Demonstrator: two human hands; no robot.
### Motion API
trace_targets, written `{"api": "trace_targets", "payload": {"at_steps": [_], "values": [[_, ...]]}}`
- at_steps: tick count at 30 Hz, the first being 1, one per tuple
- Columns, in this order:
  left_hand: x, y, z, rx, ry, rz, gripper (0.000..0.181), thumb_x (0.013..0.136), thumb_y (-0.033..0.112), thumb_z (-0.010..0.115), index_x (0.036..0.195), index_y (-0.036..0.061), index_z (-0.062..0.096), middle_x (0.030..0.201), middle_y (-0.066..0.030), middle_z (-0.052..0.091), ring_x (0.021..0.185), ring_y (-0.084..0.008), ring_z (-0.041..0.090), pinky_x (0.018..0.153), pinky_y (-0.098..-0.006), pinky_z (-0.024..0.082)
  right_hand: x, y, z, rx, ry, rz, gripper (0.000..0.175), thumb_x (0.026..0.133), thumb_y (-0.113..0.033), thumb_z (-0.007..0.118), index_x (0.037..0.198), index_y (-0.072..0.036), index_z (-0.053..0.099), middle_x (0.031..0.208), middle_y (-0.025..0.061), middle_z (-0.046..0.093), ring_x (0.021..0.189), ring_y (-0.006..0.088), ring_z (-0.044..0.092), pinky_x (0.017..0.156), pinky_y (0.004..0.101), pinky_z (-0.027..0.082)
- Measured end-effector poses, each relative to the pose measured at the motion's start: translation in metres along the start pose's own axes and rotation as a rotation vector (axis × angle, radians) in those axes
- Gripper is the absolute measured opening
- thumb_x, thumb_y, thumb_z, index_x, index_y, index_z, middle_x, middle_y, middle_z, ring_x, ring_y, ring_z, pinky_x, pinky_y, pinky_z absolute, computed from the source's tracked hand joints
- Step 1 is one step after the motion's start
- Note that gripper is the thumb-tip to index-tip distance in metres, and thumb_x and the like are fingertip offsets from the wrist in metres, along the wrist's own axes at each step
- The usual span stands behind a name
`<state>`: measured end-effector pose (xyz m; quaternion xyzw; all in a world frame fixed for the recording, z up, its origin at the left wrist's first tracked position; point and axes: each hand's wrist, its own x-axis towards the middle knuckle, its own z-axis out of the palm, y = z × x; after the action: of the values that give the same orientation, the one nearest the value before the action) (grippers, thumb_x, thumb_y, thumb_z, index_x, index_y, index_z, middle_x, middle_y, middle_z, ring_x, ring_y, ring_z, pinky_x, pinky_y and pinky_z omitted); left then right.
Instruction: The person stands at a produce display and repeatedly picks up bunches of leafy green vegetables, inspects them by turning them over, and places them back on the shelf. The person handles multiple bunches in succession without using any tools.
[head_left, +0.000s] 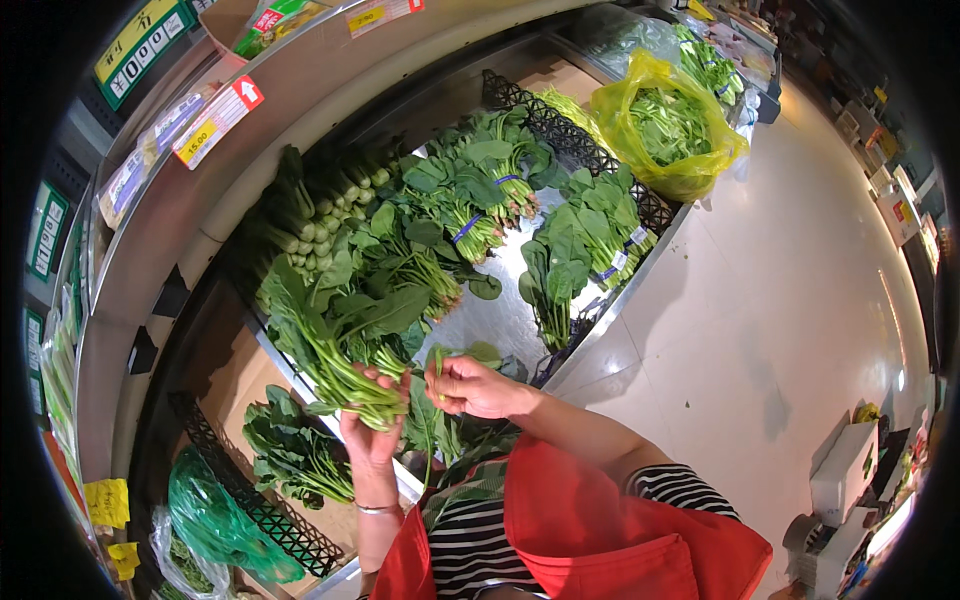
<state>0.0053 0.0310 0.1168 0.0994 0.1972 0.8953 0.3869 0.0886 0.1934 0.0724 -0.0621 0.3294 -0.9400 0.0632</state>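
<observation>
My left hand (375, 427) is closed around a bunch of leafy greens (337, 367), its stems towards me and its leaves spread away to the upper left. Just right of the stems, my right hand (469, 388) has its fingers pinched together on a thin green stalk (439, 361). Both hands are above the near part of a metal display tray (457, 322). Loose spinach-like bunches (431, 277) lie beyond them, and bunches bound with blue-purple ties (480, 229) lie farther back. Pale-stemmed greens (322, 225) are stacked at the back left.
A black plastic lattice divider (570, 131) crosses the far side, beside a yellow plastic bag of greens (667, 127). Another divider (255, 495) and a green plastic bag (217, 517) are at lower left. A shelf edge with price tags (217, 124) runs above; tiled floor (720, 300) lies right.
</observation>
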Motion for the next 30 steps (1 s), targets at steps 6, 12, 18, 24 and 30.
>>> {"api": "trace_targets", "payload": {"at_steps": [6, 12, 18, 24, 30], "values": [[0.005, 0.020, -0.015, 0.212, 0.074, -0.126, 0.054, 0.076, 0.012, 0.061, 0.125, 0.0011, 0.042, 0.122, -0.0171, 0.050, 0.112, -0.0312, 0.049, 0.102, -0.0506, 0.030, -0.002, 0.015, -0.037, -1.496, -0.256, 0.266, 0.025, 0.081, -0.019, 0.064, 0.095, 0.002, 0.060, 0.075, 0.0058, 0.061, 0.059, 0.0091, 0.054, 0.053, 0.0239, 0.045], [-0.001, -0.015, -0.051, 0.089, 0.087, -0.193, 0.055, 0.076, 0.006, 0.062, 0.124, -0.0075, 0.039, 0.123, -0.0242, 0.047, 0.116, -0.0360, 0.046, 0.099, -0.0480, 0.037, 0.004, -0.004, -0.032, -1.008, 0.435, -0.106, 0.020, 0.083, -0.014, 0.061, 0.096, 0.000, 0.058, 0.074, 0.0052, 0.061, 0.064, 0.0102, 0.057, 0.055, 0.0233, 0.045], [-0.003, -0.033, -0.075, 0.037, 0.114, -0.209, 0.059, 0.071, 0.005, 0.062, 0.125, -0.0027, 0.040, 0.122, -0.0172, 0.050, 0.111, -0.0319, 0.050, 0.099, -0.0478, 0.036, 0.005, -0.001, -0.011, -1.159, 0.406, -0.201, 0.032, 0.075, -0.010, 0.068, 0.101, -0.002, 0.052, 0.080, 0.0049, 0.057, 0.058, 0.0104, 0.054, 0.053, 0.0240, 0.044], [-0.003, -0.039, -0.084, -0.072, 0.124, -0.210, 0.053, 0.074, 0.005, 0.059, 0.124, -0.0023, 0.041, 0.119, -0.0175, 0.052, 0.107, -0.0291, 0.053, 0.093, -0.0418, 0.042, 0.010, 0.011, -0.013, -1.167, 0.458, -0.195, 0.019, 0.081, 0.000, 0.059, 0.094, -0.002, 0.047, 0.080, 0.0010, 0.052, 0.063, 0.0062, 0.048, 0.055, 0.0199, 0.043], [0.006, -0.044, -0.087, -0.091, 0.179, -0.172, 0.041, 0.077, 0.004, 0.054, 0.117, -0.0029, 0.045, 0.111, -0.0175, 0.055, 0.105, -0.0298, 0.053, 0.089, -0.0420, 0.044, 0.009, 0.020, -0.018, -0.664, 0.443, -0.166, 0.013, 0.086, -0.005, 0.055, 0.089, -0.005, 0.042, 0.083, 0.0017, 0.053, 0.073, 0.0077, 0.051, 0.065, 0.0230, 0.047]]}}
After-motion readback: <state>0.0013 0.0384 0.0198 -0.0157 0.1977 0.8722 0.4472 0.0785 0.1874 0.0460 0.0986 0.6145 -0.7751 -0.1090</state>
